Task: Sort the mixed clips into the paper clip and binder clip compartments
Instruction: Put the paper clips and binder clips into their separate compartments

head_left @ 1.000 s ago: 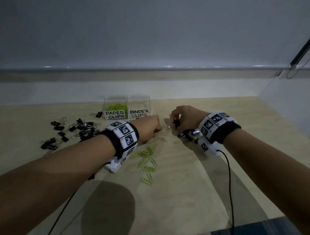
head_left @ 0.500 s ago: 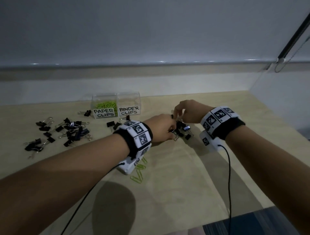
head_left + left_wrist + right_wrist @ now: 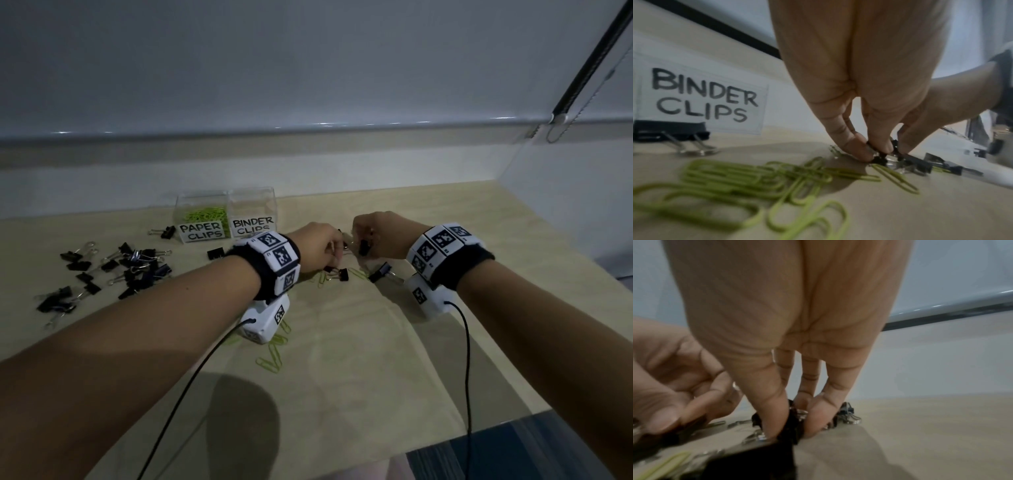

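A clear two-part box stands at the back: the paper clip compartment holds green clips, and the binder clip compartment looks empty. My left hand pinches a small black binder clip on the table, right of the box. My right hand pinches black binder clips between thumb and fingers, close beside the left hand. Green paper clips lie under my left wrist. More binder clips lie between the hands.
A spread of several black binder clips lies on the wooden table at the left. One binder clip sits in front of the box. A wall stands behind and to the right. A dark floor edge shows at the front right.
Both hands have stayed together over the small pile right of the box. My left hand moved in from the paper clips to the binder clips; the right hand lowered back onto the clips.
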### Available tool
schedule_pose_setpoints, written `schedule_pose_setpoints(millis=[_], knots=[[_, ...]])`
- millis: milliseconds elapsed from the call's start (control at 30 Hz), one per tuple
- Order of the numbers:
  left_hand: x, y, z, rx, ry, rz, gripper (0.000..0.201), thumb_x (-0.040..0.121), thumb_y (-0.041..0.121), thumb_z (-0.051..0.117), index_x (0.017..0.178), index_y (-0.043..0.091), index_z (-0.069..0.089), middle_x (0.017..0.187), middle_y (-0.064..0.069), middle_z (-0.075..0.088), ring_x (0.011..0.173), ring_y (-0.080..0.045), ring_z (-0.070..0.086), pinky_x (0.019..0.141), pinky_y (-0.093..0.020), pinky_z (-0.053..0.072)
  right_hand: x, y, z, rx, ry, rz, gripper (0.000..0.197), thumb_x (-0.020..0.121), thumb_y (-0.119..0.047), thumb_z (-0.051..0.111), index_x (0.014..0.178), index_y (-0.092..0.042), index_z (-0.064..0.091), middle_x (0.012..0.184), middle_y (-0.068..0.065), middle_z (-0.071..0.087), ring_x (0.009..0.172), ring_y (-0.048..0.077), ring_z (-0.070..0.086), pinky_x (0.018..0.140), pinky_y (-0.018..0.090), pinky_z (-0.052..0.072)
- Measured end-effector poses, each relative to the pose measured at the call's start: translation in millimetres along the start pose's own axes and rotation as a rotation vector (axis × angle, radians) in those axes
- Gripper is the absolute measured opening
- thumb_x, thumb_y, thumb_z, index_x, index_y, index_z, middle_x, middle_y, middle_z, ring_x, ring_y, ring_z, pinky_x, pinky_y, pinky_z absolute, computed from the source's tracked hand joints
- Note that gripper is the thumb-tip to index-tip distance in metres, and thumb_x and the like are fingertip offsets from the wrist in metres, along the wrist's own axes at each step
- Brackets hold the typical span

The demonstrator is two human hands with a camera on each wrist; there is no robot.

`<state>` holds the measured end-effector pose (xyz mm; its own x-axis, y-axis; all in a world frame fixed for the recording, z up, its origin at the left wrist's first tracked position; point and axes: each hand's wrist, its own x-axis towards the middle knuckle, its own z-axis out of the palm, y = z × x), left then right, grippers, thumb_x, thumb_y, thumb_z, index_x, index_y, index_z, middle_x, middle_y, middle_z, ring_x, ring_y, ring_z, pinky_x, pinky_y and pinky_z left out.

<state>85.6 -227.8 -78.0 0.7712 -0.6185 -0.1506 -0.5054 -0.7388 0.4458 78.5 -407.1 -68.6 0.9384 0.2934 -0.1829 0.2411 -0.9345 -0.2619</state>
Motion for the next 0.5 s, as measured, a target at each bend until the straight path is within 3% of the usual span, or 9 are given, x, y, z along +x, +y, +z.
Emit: schedule_pose_setpoints(millis=[133,267,400,500], knots=[[4,-10,-6,-0.060,0.106,-0.108,0.008,0.088,0.007,0.062,0.093,0.009,0.067,0.090,0.000,0.059,0.082,-0.017,0.057,0.072,-0.024,0.043,-5,9,-8,0.010,0.056,0.037,0.025,0.079,0.002,0.048,0.091,-0.016,0.060,0.094,0.005,0.064,0.083,0.022,0.057,0.072,0.029,0.048],[4,-9,-8,0.011,0.184,-0.101,0.007,0.089,0.011,0.060,0.093,0.012,0.065,0.097,-0.002,0.053,0.087,-0.019,0.055,0.073,-0.026,0.041,-12,9,-18,0.031,0.071,0.035,0.017,0.079,-0.004,0.060,0.083,-0.021,0.059,0.092,0.001,0.062,0.079,0.017,0.057,0.068,0.026,0.043],[-5,15,0,0.110,0.057,0.053,0.024,0.078,0.028,0.075,0.094,0.013,0.065,0.091,0.001,0.055,0.084,-0.018,0.055,0.072,-0.028,0.044,-18,-5,-15,0.021,-0.089,0.045,0.025,0.067,-0.025,0.080,0.067,-0.029,0.055,0.075,-0.005,0.061,0.069,0.016,0.056,0.063,0.029,0.047],[-5,28,6,0.127,-0.062,0.080,0.026,0.076,0.024,0.077,0.095,0.010,0.066,0.090,-0.002,0.061,0.081,-0.019,0.057,0.071,-0.030,0.047,-21,-17,-1,-0.023,-0.135,0.019,0.028,0.062,-0.027,0.083,0.082,-0.021,0.065,0.080,-0.001,0.067,0.074,0.018,0.061,0.067,0.032,0.051]])
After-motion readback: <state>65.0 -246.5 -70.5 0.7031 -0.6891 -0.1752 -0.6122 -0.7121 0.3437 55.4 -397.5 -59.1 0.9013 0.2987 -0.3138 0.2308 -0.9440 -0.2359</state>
